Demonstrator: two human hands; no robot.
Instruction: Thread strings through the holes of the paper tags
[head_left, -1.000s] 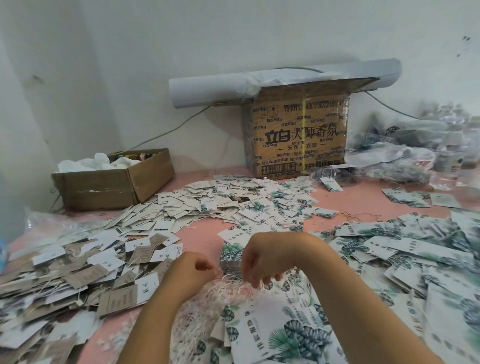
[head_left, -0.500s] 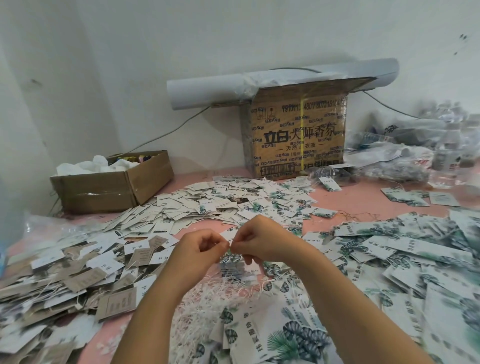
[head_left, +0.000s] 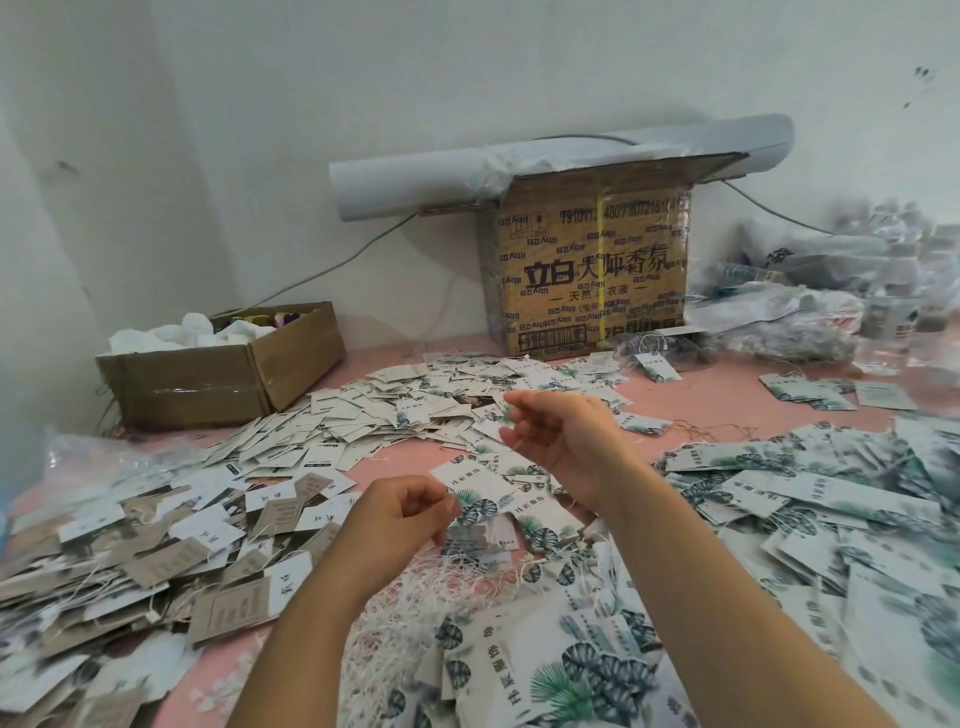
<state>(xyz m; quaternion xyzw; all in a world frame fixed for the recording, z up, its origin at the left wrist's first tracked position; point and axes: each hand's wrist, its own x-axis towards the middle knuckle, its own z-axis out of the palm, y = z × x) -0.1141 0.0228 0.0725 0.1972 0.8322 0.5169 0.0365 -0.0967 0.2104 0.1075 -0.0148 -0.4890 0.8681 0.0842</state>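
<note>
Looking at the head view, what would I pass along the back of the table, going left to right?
open box → printed carton → plastic bags

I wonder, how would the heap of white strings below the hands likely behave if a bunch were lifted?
The white strings look thin and limp, so a bunch would probably droop. They lie tangled, so neighbours may drag along. They likely weigh almost nothing and could snag the paper tags beside them.
</note>
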